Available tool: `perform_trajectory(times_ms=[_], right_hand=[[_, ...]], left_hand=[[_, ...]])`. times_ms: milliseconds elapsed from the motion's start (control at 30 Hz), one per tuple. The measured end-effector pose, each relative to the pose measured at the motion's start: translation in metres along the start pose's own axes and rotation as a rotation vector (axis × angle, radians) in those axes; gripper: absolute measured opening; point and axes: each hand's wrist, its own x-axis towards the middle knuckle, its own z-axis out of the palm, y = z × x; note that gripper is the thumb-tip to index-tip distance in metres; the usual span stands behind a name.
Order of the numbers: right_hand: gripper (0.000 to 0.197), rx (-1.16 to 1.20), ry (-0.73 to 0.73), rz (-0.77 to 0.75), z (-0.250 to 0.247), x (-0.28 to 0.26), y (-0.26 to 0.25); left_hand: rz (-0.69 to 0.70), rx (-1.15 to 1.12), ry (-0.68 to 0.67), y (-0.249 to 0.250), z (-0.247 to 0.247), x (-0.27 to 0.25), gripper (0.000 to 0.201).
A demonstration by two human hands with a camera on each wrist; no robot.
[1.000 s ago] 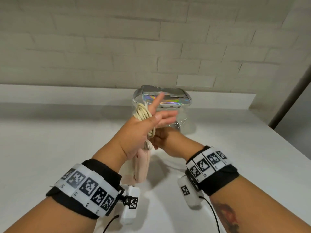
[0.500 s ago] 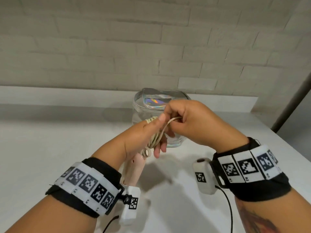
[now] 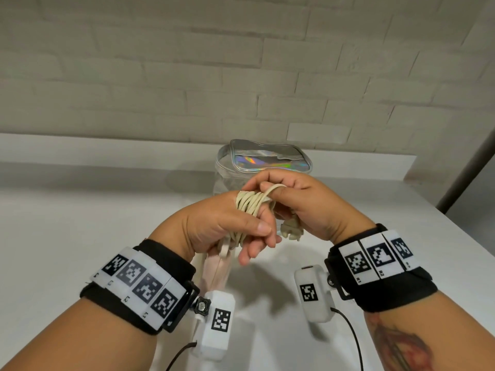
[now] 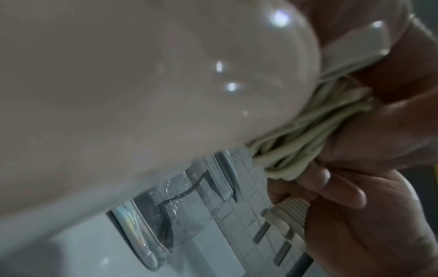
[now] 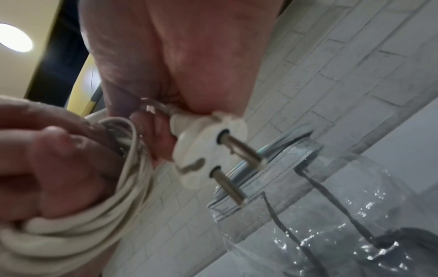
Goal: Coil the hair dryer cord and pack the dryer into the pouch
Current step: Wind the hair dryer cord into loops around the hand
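Hands, two. Left hand (image 3: 227, 226), centre of the head view: fingers curled round the cord coil, thumb lying across the front. Right hand (image 3: 302, 207), just right of it and touching: fingers closed on the cord's end, one strand looped over the forefinger, the plug gripped below.

Table (image 3: 80, 236), one, white, filling the lower half of the head view; its near edge is cut off by the frame.

Wall (image 3: 241, 62), one, pale brick, across the upper half.

Pouch (image 3: 267, 162), one, clear plastic with a holographic top panel, standing on the table at upper centre behind the hands; lower front hidden by them.

Hair dryer (image 3: 217, 271), one, pale pink, hanging below the left hand at lower centre; only part of it shows in the head view, and in the left wrist view it (image 4: 142, 93) is a blurred mass over the upper left.

Wrist bands, two, black with square-coded tags.

Cord (image 3: 251, 207), one, cream, several turns wound round the left hand; exact turn count hard to make out.

Plug (image 5: 208, 146), one, white, two metal pins, centre of the right wrist view.
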Motion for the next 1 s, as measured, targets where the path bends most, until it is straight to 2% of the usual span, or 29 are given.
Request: perform_trajectory(times_ms=[133,233,333,467,567,667,733,767,867,900,933,1000], right_hand=[[0.015,0.110,-0.026,0.038,-0.001,0.001,0.006],[0.007,0.165,0.050,0.044,-0.006,0.002,0.009],[0.008,0.194,0.161,0.054,-0.011,0.004,0.015],[0.013,0.247,0.259,0.060,-0.010,0.009,0.022],[0.011,0.261,0.250,0.052,-0.006,0.012,0.021],[0.019,0.200,0.267,0.036,-0.005,0.015,0.018],[0.024,0.097,0.332,0.035,-0.008,0.017,0.019],[0.025,-0.028,0.362,0.029,-0.011,0.017,0.021],[0.042,-0.749,0.385,0.078,-0.022,0.016,0.026],[0.050,-0.922,0.380,0.116,-0.024,0.014,0.026],[0.057,-0.982,0.397,0.138,-0.024,0.012,0.027],[0.056,-0.837,0.459,0.138,-0.020,0.012,0.032]], left_hand=[[0.003,0.008,0.064,0.001,0.001,0.000,0.012],[0.009,0.017,0.307,0.000,-0.008,0.000,0.006],[0.054,0.063,0.521,-0.003,-0.017,0.002,0.004],[0.048,0.191,0.534,-0.001,-0.010,0.007,0.009],[0.125,0.146,0.548,-0.003,-0.009,0.009,0.026],[0.159,0.134,0.605,-0.004,-0.008,0.012,0.019],[0.167,0.090,0.635,-0.004,-0.006,0.013,0.013],[0.161,0.044,0.653,-0.005,-0.006,0.014,0.013],[0.164,-0.093,0.668,-0.009,-0.003,0.015,0.013],[0.165,-0.113,0.666,-0.011,-0.002,0.016,0.013],[0.166,-0.121,0.664,-0.013,-0.002,0.017,0.013],[0.167,-0.115,0.665,-0.015,-0.003,0.020,0.015]])
